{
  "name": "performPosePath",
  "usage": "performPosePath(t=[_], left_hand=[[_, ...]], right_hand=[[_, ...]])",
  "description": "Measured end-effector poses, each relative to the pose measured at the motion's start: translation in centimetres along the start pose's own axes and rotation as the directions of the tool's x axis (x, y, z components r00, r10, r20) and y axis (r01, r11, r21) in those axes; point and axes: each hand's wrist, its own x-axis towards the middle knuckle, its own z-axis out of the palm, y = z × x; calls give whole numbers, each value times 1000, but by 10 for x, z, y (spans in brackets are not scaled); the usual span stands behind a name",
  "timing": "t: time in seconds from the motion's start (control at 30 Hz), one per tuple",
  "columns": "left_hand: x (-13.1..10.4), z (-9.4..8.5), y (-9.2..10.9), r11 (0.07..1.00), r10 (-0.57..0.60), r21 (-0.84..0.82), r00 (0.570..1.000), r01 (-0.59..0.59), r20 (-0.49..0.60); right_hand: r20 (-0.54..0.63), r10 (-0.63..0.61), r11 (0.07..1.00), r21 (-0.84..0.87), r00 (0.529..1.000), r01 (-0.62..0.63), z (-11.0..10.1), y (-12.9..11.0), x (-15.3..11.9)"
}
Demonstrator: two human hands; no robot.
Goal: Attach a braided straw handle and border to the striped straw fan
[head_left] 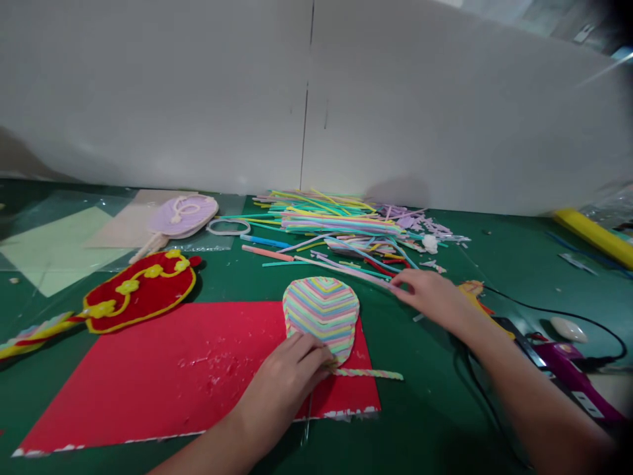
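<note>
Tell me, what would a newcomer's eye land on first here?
Probably the bright red sheet at lower left, with the pastel striped piece over its upper right corner, the left hand at that piece's lower edge. Next, perhaps, the red fan-shaped piece with yellow flowers, at left. Behind lies a multicoloured heap of strips, while the right hand pinches a pale pink strip in front.

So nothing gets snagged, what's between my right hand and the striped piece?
Head view: just bare green tabletop between your right hand and the striped piece.
</note>
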Motion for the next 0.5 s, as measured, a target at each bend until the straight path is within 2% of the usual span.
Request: performPosePath(t=[0.1, 0.17, 0.23, 0.3, 0.4, 0.5], left_hand=[[-1, -1, 0, 1000, 20, 1, 1000, -20, -18], [-1, -1, 0, 1000, 23, 0, 1000, -23, -19], [-1, -1, 0, 1000, 15, -14, 1000, -15, -11], [-1, 0, 0, 1000, 3, -25, 1000, -3, -3], [-1, 1, -1, 1000, 5, -23, 1000, -5, -4], [-2, 0, -1, 1000, 11, -22, 1000, -11, -16]], right_hand=[[-127, 91, 995, 59, 988, -84, -21, 0, 11], [-188, 70, 994, 92, 980, -53, -30, -2, 21], [-199, 11, 995, 102, 980, 9, -33, -2, 36], [-202, -8, 998, 55, 979, 20, -28, 2, 52], [-233, 30, 997, -66, 972, -47, -15, 10, 73], [-276, -9, 999, -37, 961, -2, -2, 9, 80]])
